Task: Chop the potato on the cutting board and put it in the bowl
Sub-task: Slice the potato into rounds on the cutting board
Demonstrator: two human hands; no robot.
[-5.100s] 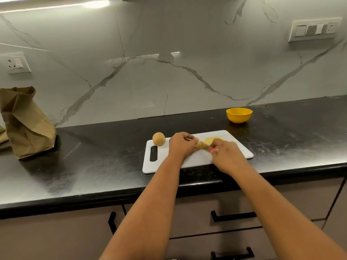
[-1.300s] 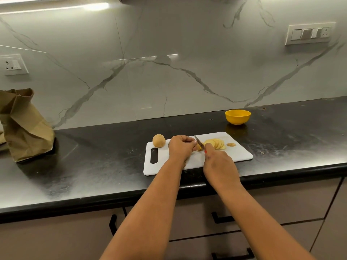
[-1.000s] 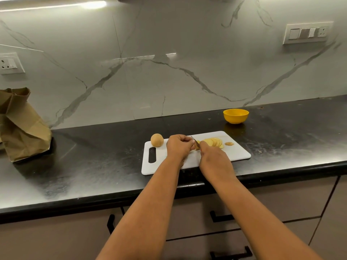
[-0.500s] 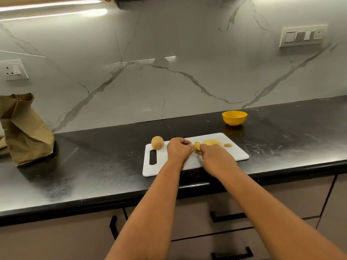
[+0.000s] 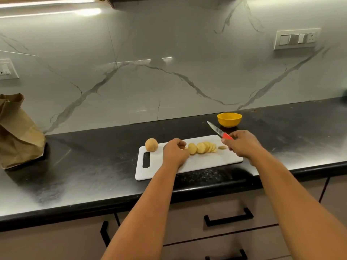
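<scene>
A white cutting board lies on the black counter. Across its middle runs a row of round potato slices, with a small end piece to their right. A whole potato sits at the board's back left corner. My left hand rests on the board at the left end of the slices, fingers curled by a small bit of potato. My right hand grips the red handle of a knife, its blade raised and pointing back left. A yellow bowl stands behind the board's right end.
A crumpled brown paper bag stands at the far left of the counter. Marble wall behind holds a switch plate and a socket. Drawers with black handles sit under the counter's front edge.
My right hand has lifted the knife off the potato and swung it right, toward the bowl. The row of slices is now uncovered. My left hand stays by the slices' left end.
</scene>
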